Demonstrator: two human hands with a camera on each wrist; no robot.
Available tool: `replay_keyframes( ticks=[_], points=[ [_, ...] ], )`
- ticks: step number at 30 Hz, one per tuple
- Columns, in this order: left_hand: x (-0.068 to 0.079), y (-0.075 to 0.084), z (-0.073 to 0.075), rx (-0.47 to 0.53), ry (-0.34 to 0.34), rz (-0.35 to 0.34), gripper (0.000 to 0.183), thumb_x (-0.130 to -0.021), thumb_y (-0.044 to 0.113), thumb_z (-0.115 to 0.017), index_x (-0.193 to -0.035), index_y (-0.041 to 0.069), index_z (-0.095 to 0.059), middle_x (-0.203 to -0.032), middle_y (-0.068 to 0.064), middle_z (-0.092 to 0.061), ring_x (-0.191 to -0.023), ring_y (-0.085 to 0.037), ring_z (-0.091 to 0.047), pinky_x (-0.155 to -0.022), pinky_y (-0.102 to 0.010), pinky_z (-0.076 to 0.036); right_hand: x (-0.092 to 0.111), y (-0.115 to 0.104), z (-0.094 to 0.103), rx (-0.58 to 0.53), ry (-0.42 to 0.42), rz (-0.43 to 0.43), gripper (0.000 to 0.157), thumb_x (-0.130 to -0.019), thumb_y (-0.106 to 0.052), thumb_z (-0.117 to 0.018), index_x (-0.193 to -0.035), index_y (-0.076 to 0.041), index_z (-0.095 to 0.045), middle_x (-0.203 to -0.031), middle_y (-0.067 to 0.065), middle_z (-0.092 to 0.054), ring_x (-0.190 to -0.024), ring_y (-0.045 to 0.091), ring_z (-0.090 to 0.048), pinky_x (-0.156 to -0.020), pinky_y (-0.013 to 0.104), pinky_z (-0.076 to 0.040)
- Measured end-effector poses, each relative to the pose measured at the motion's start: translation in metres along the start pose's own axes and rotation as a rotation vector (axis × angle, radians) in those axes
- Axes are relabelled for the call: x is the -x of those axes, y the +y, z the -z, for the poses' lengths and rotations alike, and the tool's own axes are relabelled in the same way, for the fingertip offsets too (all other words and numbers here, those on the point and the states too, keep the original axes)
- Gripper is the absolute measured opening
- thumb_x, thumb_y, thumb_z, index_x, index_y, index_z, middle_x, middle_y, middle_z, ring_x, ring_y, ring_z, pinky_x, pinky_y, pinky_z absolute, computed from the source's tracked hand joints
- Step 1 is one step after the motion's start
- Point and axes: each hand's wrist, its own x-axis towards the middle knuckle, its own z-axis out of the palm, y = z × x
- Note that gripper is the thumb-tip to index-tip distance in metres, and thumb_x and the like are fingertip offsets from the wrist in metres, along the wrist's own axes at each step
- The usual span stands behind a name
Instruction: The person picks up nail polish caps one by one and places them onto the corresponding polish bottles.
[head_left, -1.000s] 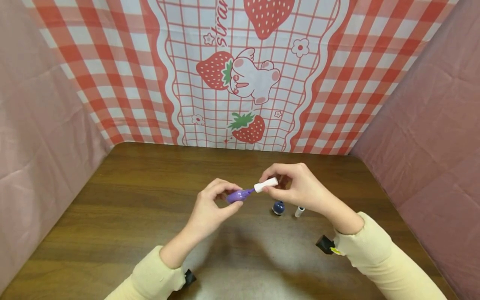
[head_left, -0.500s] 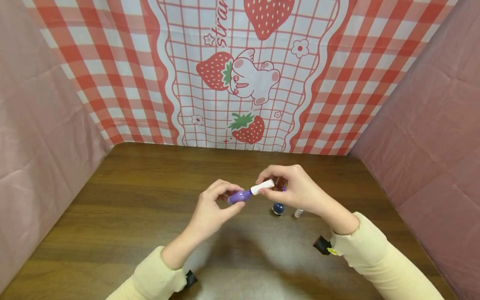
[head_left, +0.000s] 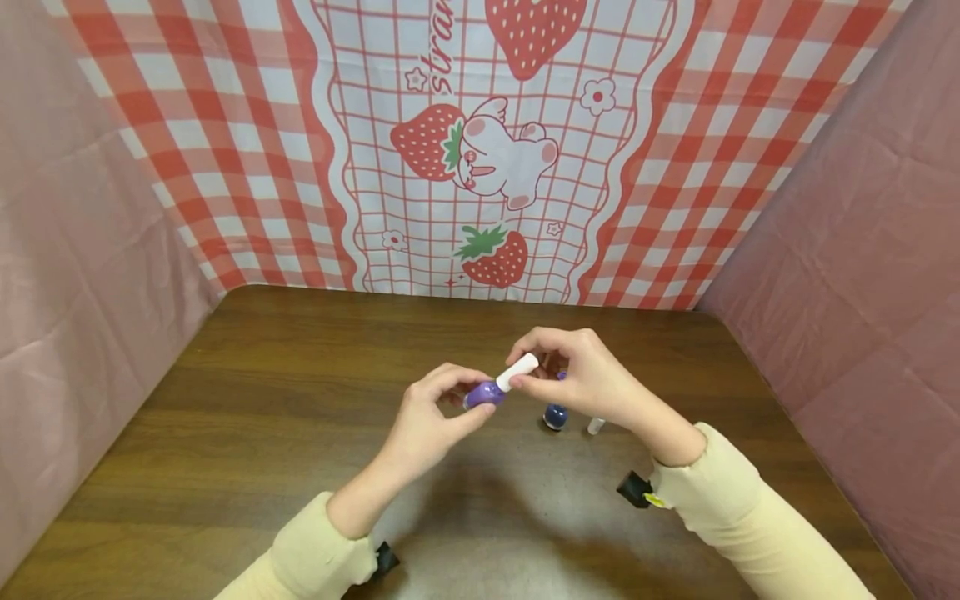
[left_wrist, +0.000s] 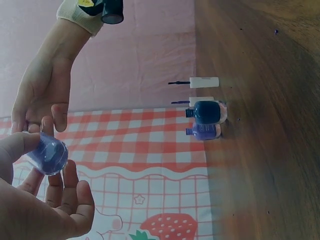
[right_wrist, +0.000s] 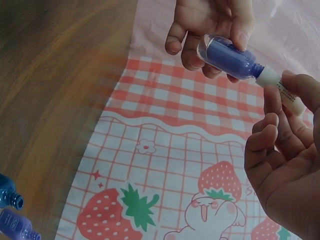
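My left hand (head_left: 423, 421) pinches a purple nail polish bottle (head_left: 483, 395) between thumb and fingers, above the table and tilted with its neck to the upper right. With thumb and fingertips, my right hand (head_left: 600, 375) grips the white brush cap (head_left: 519, 371), which sits at the bottle's neck. A bit of threaded neck (right_wrist: 258, 70) shows below the cap in the right wrist view. Behind the right hand stand a dark blue nail polish bottle (left_wrist: 206, 112) and another purple one (left_wrist: 205, 132), both uncapped.
Two white brush caps, one nearer (left_wrist: 204, 82) and one partly hidden (left_wrist: 200, 100), stand on the wooden table (head_left: 247, 400) with brushes upward. A red checked strawberry cloth (head_left: 495, 150) hangs behind, and pink cloth (head_left: 847, 250) hangs at the sides.
The right hand has moved left and brought the white cap down onto the purple bottle's neck, hiding the brush. The cap now stands at a steeper tilt. The left hand has shifted slightly right.
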Motion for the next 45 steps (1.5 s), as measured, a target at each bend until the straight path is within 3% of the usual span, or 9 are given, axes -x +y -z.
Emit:
replay_keyframes(
  ticks=[3, 9, 18, 31, 38, 41, 45],
  points=[
    [-0.001, 0.0, -0.001, 0.036, -0.016, 0.041, 0.023, -0.074, 0.004, -0.07, -0.096, 0.001, -0.064, -0.089, -0.01, -0.063, -0.077, -0.023, -0.056, -0.068, -0.039, -0.05, -0.002, 0.0, -0.001, -0.02, 0.001, -0.013, 0.017, -0.072, -0.006, -0.072, -0.087, -0.004, -0.063, -0.071, 0.0, -0.06, -0.052, 0.012, -0.045, -0.045, 0.023, -0.04],
    [-0.004, -0.003, -0.001, 0.083, -0.056, 0.129, 0.025, -0.075, 0.005, -0.07, -0.098, 0.001, -0.064, -0.09, -0.012, -0.065, -0.077, -0.021, -0.057, -0.067, -0.03, -0.05, -0.005, 0.002, -0.001, -0.058, -0.002, -0.029, 0.014, -0.072, -0.005, -0.072, -0.084, -0.005, -0.065, -0.073, 0.0, -0.063, -0.052, 0.011, -0.046, -0.045, 0.024, -0.041],
    [-0.007, -0.006, -0.004, 0.096, -0.07, 0.162, 0.026, -0.076, 0.007, -0.069, -0.1, 0.001, -0.064, -0.091, -0.013, -0.065, -0.078, -0.021, -0.056, -0.07, -0.032, -0.049, -0.01, 0.017, -0.003, -0.079, -0.045, -0.045, 0.011, -0.075, -0.01, -0.071, -0.084, -0.01, -0.065, -0.069, -0.004, -0.062, -0.054, 0.011, -0.048, -0.047, 0.024, -0.042],
    [-0.013, -0.01, -0.01, 0.136, -0.001, 0.216, 0.027, -0.073, 0.008, -0.071, -0.099, 0.003, -0.065, -0.091, -0.012, -0.066, -0.079, -0.021, -0.059, -0.072, -0.034, -0.05, -0.015, 0.013, -0.011, -0.037, 0.109, -0.095, 0.019, -0.072, -0.011, -0.073, -0.069, -0.007, -0.055, -0.059, 0.001, -0.053, -0.051, 0.018, -0.044, -0.044, 0.02, -0.036],
    [-0.015, -0.007, -0.012, 0.131, 0.035, 0.205, 0.026, -0.072, 0.007, -0.072, -0.097, 0.002, -0.065, -0.088, -0.014, -0.067, -0.076, -0.022, -0.059, -0.071, -0.035, -0.05, -0.017, 0.009, -0.016, 0.028, 0.203, -0.107, 0.028, -0.068, -0.012, -0.076, -0.066, -0.002, -0.051, -0.054, 0.001, -0.046, -0.049, 0.012, -0.039, -0.044, 0.019, -0.032],
    [-0.015, -0.007, -0.012, 0.13, 0.028, 0.216, 0.026, -0.073, 0.007, -0.072, -0.097, 0.002, -0.065, -0.089, -0.014, -0.067, -0.076, -0.023, -0.059, -0.07, -0.033, -0.05, -0.017, 0.009, -0.017, 0.033, 0.204, -0.118, 0.026, -0.068, -0.013, -0.077, -0.068, -0.003, -0.053, -0.056, 0.001, -0.047, -0.05, 0.01, -0.039, -0.045, 0.019, -0.033],
    [-0.014, -0.007, -0.011, 0.128, 0.009, 0.233, 0.026, -0.074, 0.008, -0.071, -0.099, 0.003, -0.065, -0.091, -0.013, -0.066, -0.078, -0.024, -0.059, -0.068, -0.028, -0.05, -0.015, 0.012, -0.017, 0.01, 0.164, -0.122, 0.021, -0.071, -0.013, -0.075, -0.083, -0.005, -0.059, -0.061, 0.002, -0.048, -0.053, 0.012, -0.041, -0.047, 0.022, -0.036]
  ],
)
